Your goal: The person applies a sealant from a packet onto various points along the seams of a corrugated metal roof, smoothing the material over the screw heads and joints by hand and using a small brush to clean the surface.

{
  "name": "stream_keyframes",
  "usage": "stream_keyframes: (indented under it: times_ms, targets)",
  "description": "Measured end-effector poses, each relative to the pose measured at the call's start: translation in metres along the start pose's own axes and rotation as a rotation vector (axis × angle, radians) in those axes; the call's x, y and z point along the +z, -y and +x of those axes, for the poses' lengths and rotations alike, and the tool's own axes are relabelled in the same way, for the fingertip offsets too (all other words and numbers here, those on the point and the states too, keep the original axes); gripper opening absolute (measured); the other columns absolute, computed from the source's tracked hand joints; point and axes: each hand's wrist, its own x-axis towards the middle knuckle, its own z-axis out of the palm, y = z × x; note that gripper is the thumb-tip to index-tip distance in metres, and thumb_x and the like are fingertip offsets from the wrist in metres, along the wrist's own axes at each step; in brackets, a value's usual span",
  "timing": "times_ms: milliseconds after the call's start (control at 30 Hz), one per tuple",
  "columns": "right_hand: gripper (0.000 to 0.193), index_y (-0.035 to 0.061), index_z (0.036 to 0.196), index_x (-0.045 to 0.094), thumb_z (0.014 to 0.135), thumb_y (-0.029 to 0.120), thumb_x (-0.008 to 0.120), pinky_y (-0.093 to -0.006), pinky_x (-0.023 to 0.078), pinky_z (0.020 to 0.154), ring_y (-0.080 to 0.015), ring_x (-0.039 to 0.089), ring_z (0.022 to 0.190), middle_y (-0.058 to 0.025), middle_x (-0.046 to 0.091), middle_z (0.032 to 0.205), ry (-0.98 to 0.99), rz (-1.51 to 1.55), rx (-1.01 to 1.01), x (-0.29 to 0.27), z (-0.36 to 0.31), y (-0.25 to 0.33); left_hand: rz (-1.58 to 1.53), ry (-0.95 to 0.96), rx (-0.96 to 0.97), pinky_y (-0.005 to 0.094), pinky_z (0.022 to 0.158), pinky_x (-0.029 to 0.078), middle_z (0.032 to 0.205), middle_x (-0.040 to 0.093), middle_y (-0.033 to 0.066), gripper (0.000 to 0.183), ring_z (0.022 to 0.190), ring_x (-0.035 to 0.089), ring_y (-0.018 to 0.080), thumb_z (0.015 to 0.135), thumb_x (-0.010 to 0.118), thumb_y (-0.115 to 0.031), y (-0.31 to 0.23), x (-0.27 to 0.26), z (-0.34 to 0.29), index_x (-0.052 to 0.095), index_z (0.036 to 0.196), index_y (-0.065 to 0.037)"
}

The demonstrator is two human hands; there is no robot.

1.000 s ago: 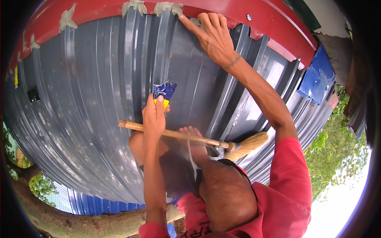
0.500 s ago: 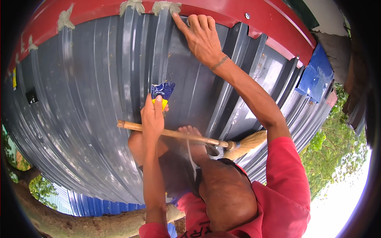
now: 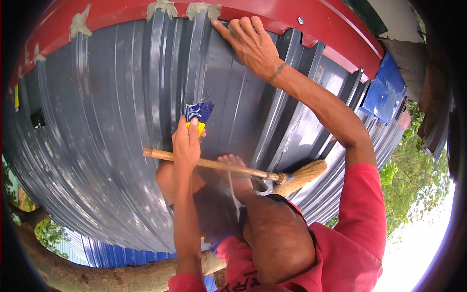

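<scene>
My left hand grips a small, flat blue-and-yellow piece, thumb on top; it looks like a piece of packaging with a grey smear on its upper edge. At the top, my right hand stretches its index finger to the lower edge of the red metal flashing. That fingertip touches the edge of a grey sealant patch, while the other fingers are loosely bent. Nothing shows in the right hand. Below both hands lies the dark grey ribbed metal sheet.
A straw broom lies across the ribs beside my bare foot. More sealant patches dot the flashing to the left. A screw head sits on the flashing. A blue sheet hangs at the right; a tree branch runs along the bottom.
My right hand has shifted slightly down and right, its elbow swinging outward to the right, with the fingertip still by the patch. My left hand has barely moved.
</scene>
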Motion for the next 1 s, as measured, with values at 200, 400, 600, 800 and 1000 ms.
stream_keyframes:
  times_ms: [200,400,600,800,1000]
  targets:
    - [0.073,0.0193,0.162,0.039,0.093,0.019,0.062,-0.0414,0.034,0.107,-0.0225,0.046,0.111,-0.0033,0.049,0.109,-0.006,0.003,-0.03,-0.005,0.001,-0.011,-0.006,0.005,-0.004,0.0369,0.069,0.054,0.081,0.069,0.0123,0.037,0.073,0.07,0.0202,0.112,0.047,-0.033,-0.001,0.001,0.0,0.058,0.105,0.001]
    - [0.081,0.0248,0.165,0.033,0.091,0.011,0.063,-0.0383,0.038,0.103,-0.0232,0.047,0.11,-0.0048,0.049,0.111,-0.05,-0.036,-0.067,0.007,0.003,-0.026,0.011,0.02,-0.016,0.0357,0.066,0.052,0.081,0.069,0.0116,0.036,0.073,0.069,0.0195,0.112,0.047,-0.034,0.001,-0.001,0.0,0.058,0.104,0.0]
    - [0.063,0.0156,0.158,0.043,0.098,0.027,0.058,-0.0477,0.036,0.107,-0.0299,0.05,0.119,-0.0142,0.055,0.123,0.023,0.237,-0.051,0.001,0.017,-0.04,-0.016,-0.001,0.018,0.0353,0.065,0.052,0.081,0.069,0.0118,0.036,0.074,0.07,0.0193,0.112,0.047,-0.033,0.0,0.0,-0.001,0.058,0.103,0.0]
    - [0.064,0.0145,0.159,0.041,0.099,0.03,0.057,-0.0424,0.037,0.1,-0.026,0.05,0.108,-0.0108,0.052,0.109,-0.051,0.161,-0.086,-0.003,0.026,-0.053,-0.027,-0.004,0.025,0.0366,0.067,0.054,0.082,0.069,0.0133,0.035,0.074,0.071,0.0213,0.112,0.047,-0.031,0.004,0.0,0.0,0.057,0.103,0.001]
    - [0.067,0.0124,0.16,0.039,0.097,0.028,0.057,-0.0436,0.038,0.101,-0.0276,0.05,0.106,-0.012,0.051,0.11,-0.083,0.284,0.004,0.001,0.023,-0.062,-0.034,-0.008,0.031,0.0369,0.068,0.054,0.082,0.07,0.0134,0.035,0.074,0.072,0.0222,0.112,0.047,-0.031,0.005,0.001,0.001,0.058,0.104,0.001]
